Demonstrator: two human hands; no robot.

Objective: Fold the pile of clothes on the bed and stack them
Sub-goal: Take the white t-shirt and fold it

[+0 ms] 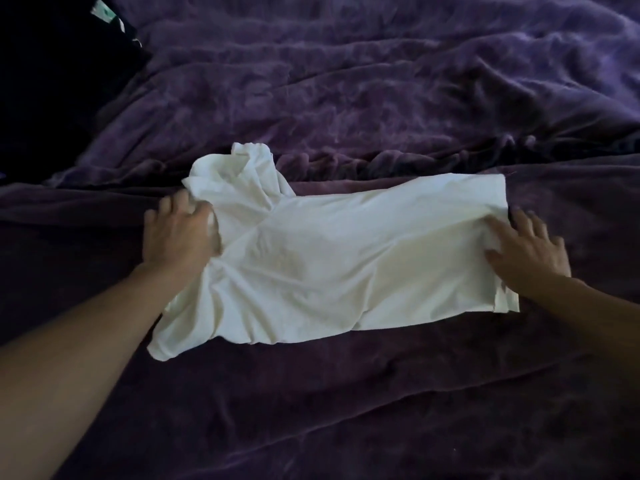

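Two hands on one white T-shirt [329, 258], spread sideways on the bed [346, 410].

Head view: the shirt lies flat on the dark purple cover in the middle of the picture, with its neck end to the left and its straight hem to the right. The left hand [181, 233] sits at the bunched shoulder, fingers curled into the cloth, so its grip is clenched on the fabric, though blur hides the fingertips. The right hand [530, 251] lies at the hem with fingers spread and straight. Its grip is released and it presses the edge down. The far sleeve is crumpled into a heap, and the near one runs under the left forearm. Behind, a rumpled purple blanket [381, 81] fills the bed. At top left a dark shape [52, 81] with a small pale tag [104, 12] is too dim to name and is cut off by the frame.
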